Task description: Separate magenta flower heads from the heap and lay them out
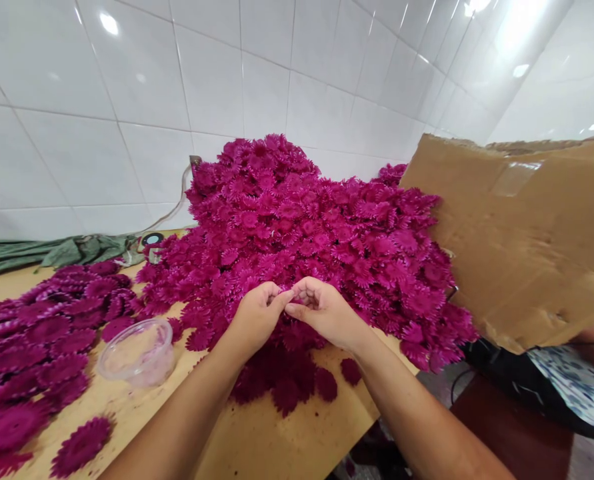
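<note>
Two bare forearms enter from the bottom of the frame and converge at its centre. Beneath them is the wooden table, its front edge running toward the lower right. A single flower lies flat at the lower left, apart from the rest.

Left of centre stands a clear plastic bowl, upright, with flat-laid flowers spread beside it toward the left edge.

At centre, the left hand and the right hand meet fingertip to fingertip. Each hand is pinched closed, thumb against forefinger. What sits in the pinch is too small to make out. The hands hover over the front fringe of the flower pile, which fills the middle of the frame and rises against the wall.

Handling, as a judgement: these magenta flower heads look light, soft and thin-petalled, likely to crease or shed if squeezed. The firm centre of a head is the safer point to grip, with fingertips only.

A torn cardboard sheet leans in at the right. A green cloth lies at the far left edge. White wall tiles close the background.
</note>
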Demonstrator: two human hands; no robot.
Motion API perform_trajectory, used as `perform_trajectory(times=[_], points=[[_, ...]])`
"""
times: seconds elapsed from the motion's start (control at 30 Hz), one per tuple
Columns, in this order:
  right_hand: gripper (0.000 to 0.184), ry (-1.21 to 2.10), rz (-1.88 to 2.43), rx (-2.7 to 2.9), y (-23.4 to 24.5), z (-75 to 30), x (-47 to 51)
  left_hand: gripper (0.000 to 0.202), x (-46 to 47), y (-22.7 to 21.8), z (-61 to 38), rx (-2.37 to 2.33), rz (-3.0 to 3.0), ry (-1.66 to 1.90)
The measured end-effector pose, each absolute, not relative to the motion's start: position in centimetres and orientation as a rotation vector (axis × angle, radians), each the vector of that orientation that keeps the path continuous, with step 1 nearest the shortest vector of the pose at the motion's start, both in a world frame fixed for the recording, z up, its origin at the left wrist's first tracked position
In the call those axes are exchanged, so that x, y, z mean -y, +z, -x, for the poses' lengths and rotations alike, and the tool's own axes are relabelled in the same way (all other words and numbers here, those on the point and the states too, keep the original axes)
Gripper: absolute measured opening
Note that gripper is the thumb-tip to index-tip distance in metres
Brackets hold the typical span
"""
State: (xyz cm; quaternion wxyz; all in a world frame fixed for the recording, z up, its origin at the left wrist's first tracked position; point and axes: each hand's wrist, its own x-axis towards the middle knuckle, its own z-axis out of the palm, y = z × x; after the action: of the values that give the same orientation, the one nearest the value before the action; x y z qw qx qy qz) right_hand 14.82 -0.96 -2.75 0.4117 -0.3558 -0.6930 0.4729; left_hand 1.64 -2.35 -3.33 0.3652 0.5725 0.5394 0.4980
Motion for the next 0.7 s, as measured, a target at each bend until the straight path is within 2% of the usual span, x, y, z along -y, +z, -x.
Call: perform_trajectory(times=[0.17, 0.4, 0.53, 0.7], points=[[0.009, 1.118, 0.910, 1.716, -2.7, -14.6, 0.5, 0.030, 2.1, -3.6, -1.6, -1.270, -1.363, 1.253], [0.011, 0.676, 1.043, 1.649, -3.2, -14.5, -0.1, 0.022, 2.3, -2.9, -1.5, -1.081, -1.275, 1.387], [0.009, 0.718, 0.967, 1.685, -2.7, -15.1, 0.4, 0.017, 2.3, -2.7, -1.6, -1.090, -1.261, 1.405], [0.009, 0.856, 0.888, 1.635, -2.3, -15.0, 0.7, 0.021, 2.6, -2.8, -1.9, -1.091, -1.295, 1.345]])
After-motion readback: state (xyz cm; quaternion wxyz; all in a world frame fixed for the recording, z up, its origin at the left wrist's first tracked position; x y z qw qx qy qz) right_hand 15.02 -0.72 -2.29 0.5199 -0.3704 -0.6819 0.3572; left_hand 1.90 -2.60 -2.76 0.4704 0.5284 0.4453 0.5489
